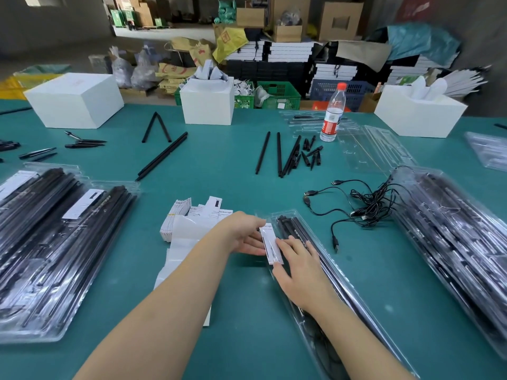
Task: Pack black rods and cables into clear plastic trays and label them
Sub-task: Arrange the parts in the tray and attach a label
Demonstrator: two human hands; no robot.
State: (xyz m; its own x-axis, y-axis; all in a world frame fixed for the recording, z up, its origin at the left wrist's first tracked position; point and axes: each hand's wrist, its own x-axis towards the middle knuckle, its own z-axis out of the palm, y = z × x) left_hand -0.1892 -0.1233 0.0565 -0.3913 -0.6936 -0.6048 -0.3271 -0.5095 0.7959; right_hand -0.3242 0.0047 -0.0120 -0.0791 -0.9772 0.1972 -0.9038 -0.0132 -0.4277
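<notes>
White label (pixel 271 244) lies on clear tray (pixel 326 259) of black rods (pixel 295 229).

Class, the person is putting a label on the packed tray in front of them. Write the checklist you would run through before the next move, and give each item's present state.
1. White label lies on the clear plastic tray: ok.
2. Both hands on the label: ok; left hand fingers at its left edge, right hand fingers pressing its right side.
3. Black rods sit inside the tray: ok.
4. Cable packed in this tray: cannot tell; glare hides the near end.
5. Label stuck flat, no lifted corner: cannot tell.
6. More supplies within reach: ok; label stack left of the hands, USB cables to the right.
</notes>
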